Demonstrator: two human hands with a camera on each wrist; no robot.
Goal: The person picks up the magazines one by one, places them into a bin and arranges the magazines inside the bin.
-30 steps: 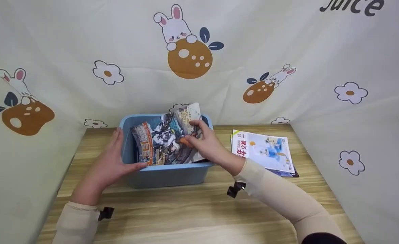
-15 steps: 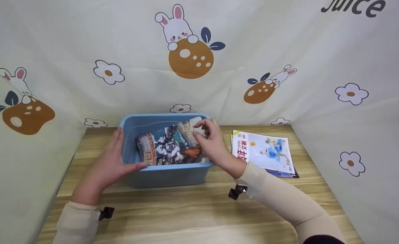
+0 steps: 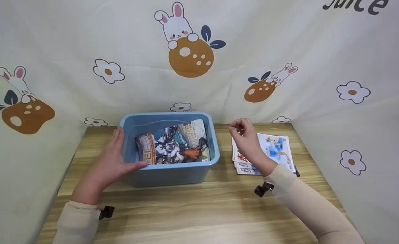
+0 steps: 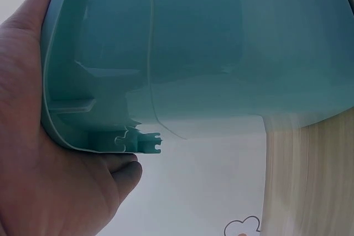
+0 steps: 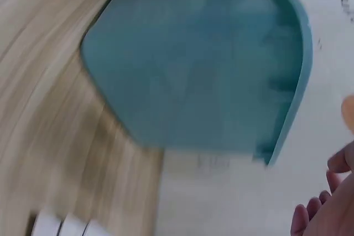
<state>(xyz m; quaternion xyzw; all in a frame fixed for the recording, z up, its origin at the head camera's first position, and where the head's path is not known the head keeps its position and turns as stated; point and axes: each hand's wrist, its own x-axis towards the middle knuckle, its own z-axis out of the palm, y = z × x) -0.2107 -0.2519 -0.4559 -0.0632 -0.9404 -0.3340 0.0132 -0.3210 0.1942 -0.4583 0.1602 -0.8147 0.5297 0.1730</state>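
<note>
A blue plastic bin stands on the table, and in it a magazine with a dark, colourful cover lies face up, slightly slanted. What lies under that magazine is hidden. My left hand rests on the bin's front left corner, fingers along the left side and thumb along the front rim. To the right of the bin, my right hand hovers over a stack of magazines, its fingers loosely bent with nothing held. The top magazine is white with a blue picture; the hand covers part of it.
The wood-grain table reaches toward me in front of the bin. A pale curtain printed with rabbits, oranges and flowers encloses the back and both sides. Small black mounts sit at both wrists.
The magazine has dropped lower and flatter into the bin. My right hand has let go of it and moved right, over the stack. The left hand has stayed on the bin.
</note>
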